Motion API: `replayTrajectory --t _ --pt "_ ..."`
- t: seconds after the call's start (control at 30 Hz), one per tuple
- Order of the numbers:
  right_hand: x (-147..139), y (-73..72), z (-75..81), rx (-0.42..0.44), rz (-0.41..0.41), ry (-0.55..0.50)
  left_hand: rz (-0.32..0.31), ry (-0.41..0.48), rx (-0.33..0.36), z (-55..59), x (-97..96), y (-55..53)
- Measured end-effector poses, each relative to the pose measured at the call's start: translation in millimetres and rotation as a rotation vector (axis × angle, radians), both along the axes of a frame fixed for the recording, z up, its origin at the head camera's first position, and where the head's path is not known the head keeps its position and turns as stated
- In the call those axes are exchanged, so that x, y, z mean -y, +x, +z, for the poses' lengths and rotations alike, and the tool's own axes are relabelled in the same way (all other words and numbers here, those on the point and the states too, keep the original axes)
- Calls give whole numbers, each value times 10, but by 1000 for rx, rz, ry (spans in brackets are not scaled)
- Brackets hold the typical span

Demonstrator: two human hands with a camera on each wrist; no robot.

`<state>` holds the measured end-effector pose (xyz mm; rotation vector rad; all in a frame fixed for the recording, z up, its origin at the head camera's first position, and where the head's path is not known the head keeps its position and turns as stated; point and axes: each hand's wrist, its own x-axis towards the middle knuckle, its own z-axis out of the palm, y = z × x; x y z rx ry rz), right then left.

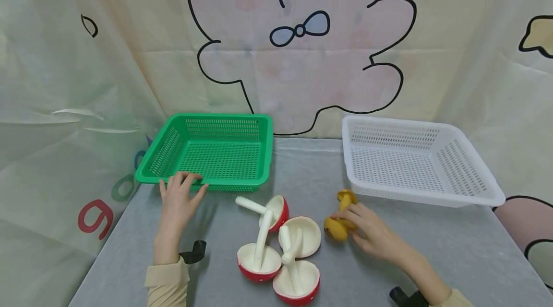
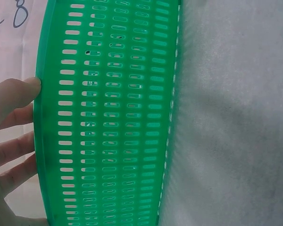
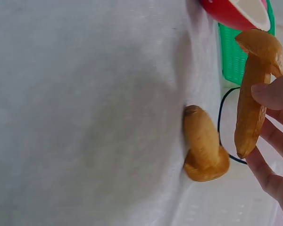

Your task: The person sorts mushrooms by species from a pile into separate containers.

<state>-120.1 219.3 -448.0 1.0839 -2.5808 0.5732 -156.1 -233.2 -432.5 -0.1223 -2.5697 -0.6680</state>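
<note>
My left hand (image 1: 177, 206) grips the front rim of a green basket (image 1: 262, 153), fingers over the edge; the left wrist view shows the thumb (image 2: 32, 86) at the rim. My right hand (image 1: 373, 230) pinches a yellow-brown toy mushroom (image 3: 251, 101) between thumb and fingers, its cap pointing left in the head view. Beside it, a second yellow-brown mushroom (image 3: 203, 141) lies on the table, its cap (image 1: 346, 195) toward the white basket (image 1: 471, 194). Between the hands several red-capped mushrooms (image 1: 258, 276) with white stems lie cap down in a cluster.
The green basket stands at the back left and the white one at the back right, both without contents. A grey cloth covers the table (image 1: 302, 168). Behind it hangs a curtain (image 1: 453, 33) with a cartoon bear. Each wrist wears a black camera strap (image 1: 194, 252).
</note>
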Motion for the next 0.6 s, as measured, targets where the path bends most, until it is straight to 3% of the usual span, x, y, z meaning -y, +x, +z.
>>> replayTrajectory --t 0.6 --pt "314 -252 401 -51 5 23 4 -4 -6 10 2 6"
